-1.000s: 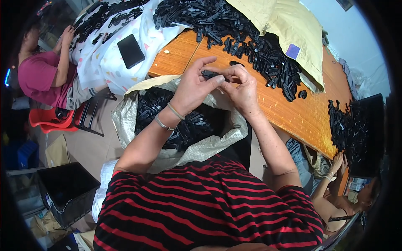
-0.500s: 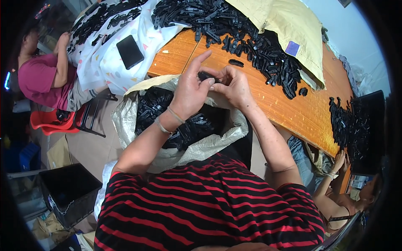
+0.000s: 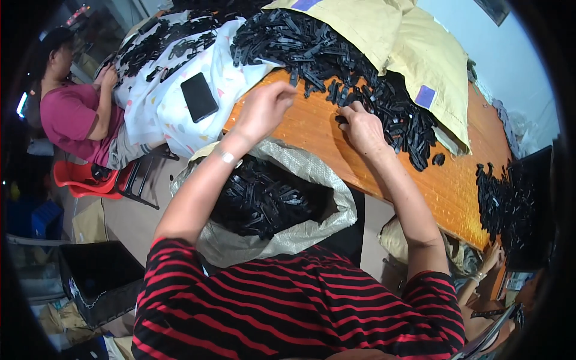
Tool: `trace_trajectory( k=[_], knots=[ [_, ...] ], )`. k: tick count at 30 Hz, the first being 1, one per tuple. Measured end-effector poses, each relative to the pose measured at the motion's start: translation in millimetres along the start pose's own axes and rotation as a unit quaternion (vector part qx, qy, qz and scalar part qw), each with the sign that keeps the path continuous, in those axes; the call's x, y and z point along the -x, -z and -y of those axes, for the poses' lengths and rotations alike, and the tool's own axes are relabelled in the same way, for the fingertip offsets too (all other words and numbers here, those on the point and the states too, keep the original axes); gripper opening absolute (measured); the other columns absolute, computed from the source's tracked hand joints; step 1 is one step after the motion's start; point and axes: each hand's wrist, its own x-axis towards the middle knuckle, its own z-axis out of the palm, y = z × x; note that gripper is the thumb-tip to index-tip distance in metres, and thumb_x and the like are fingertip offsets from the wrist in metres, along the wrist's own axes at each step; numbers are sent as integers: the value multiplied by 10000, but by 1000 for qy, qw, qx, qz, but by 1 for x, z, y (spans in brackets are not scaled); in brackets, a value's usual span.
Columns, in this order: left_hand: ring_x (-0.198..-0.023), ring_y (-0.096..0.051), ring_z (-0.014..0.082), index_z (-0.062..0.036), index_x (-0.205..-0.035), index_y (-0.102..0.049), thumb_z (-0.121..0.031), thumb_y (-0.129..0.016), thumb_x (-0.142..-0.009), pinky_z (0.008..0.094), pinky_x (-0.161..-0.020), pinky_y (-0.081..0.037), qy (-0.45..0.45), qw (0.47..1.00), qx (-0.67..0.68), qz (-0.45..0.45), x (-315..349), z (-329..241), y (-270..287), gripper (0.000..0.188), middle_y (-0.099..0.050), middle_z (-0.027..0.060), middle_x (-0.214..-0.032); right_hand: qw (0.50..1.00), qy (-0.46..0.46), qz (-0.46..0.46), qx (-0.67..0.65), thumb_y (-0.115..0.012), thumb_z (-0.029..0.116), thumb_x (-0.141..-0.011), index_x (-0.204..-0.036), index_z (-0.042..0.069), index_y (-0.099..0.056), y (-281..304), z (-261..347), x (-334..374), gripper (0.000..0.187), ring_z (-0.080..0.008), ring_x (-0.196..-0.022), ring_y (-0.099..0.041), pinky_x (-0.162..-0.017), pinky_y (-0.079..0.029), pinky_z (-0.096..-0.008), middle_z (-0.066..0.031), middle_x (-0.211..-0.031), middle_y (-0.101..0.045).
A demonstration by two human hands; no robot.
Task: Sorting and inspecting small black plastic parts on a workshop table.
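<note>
Black part (image 3: pixel 341 119) now at the right hand (image 3: pixel 363 127), beyond the sack's (image 3: pixel 327 227) right side, pinched or merely touched impossible to tell, with left hand (image 3: pixel 264 111) parted from it, beyond the sack, grip too blurred to judge, suggesting a change of part.

Hands have split since ~1 sec ago, when they met above the bag (image 3: pixel 282 245) w/ a blk pc pinched btwn them; that pc's gone from there. L hand (image 3: pixel 264 111) now over table (image 3: pixel 312 117) just inside near edge, fingers curled, blurry. R hand (image 3: pixel 364 129) has gone fwd, away from near edge, fingertips now at the loose blk part (image 3: pixel 341 119) that lay apart from it ½ sec ago.
</note>
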Motion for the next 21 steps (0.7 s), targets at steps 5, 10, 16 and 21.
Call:
trace_trajectory(
  k=[5,10,16,21],
  knots=[
    [-875,-639,378,-57,-1001,-643,-164,-677,-813,442,-786,-504,-15,978,-202,-40,-73,53,-43,219,-671,196,-910,998,26,63,-8,-668,80,-774,-1084,74,-631,-3,-7,-5,312,-351,-788,-624,-685,-516,-430,-144,-905,-594],
    [-887,-637,384,-13,-962,-631,-170,-691,-788,447,-781,-509,80,966,-245,-33,-96,64,-62,242,-668,207,-914,961,-51,13,-272,-711,79,-773,-1089,31,-640,-3,-7,7,327,-293,-670,-641,-624,-503,-367,-168,-807,-619],
    [-886,-646,383,-8,-897,-636,-118,-664,-766,443,-785,-524,93,960,-259,-48,-81,76,-59,173,-667,209,-919,995,-19,38,-86,-741,114,-743,-902,-3,-662,6,-4,26,212,-342,-707,-628,-654,-507,-395,-185,-797,-620],
    [-822,-644,361,-24,-932,-648,-103,-658,-775,428,-763,-516,59,967,-239,-60,-54,72,-48,175,-668,176,-865,998,-7,31,-60,-737,119,-745,-869,16,-638,12,10,20,189,-345,-740,-618,-673,-499,-407,-161,-811,-611]
  ],
)
